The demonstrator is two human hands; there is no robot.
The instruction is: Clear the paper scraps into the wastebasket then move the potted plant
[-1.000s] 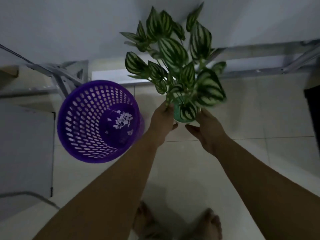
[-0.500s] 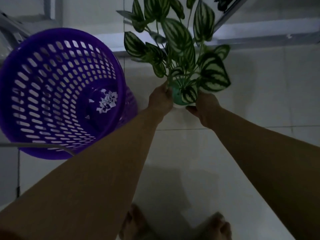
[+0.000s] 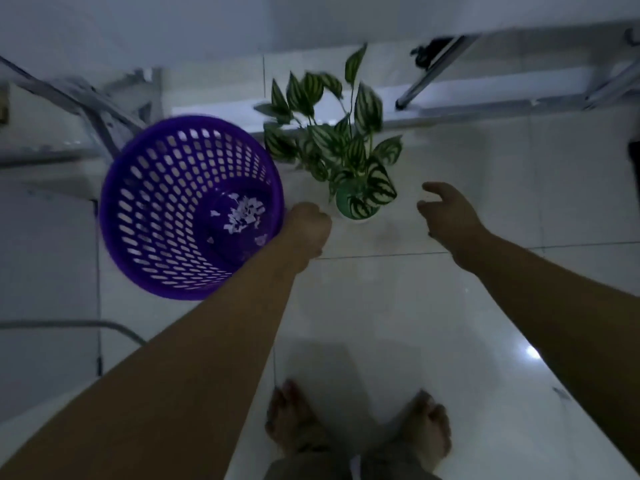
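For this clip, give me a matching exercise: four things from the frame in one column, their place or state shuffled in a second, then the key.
Column 1
1. wastebasket
2. paper scraps
3. potted plant
4. right hand

Column 2
A. open, apart from the pot, on its right
B. standing on the floor tiles between the two hands
C. purple, with a perforated wall
D. white, lying at the bottom of the basket

Pairs: 1-C, 2-D, 3-B, 4-A
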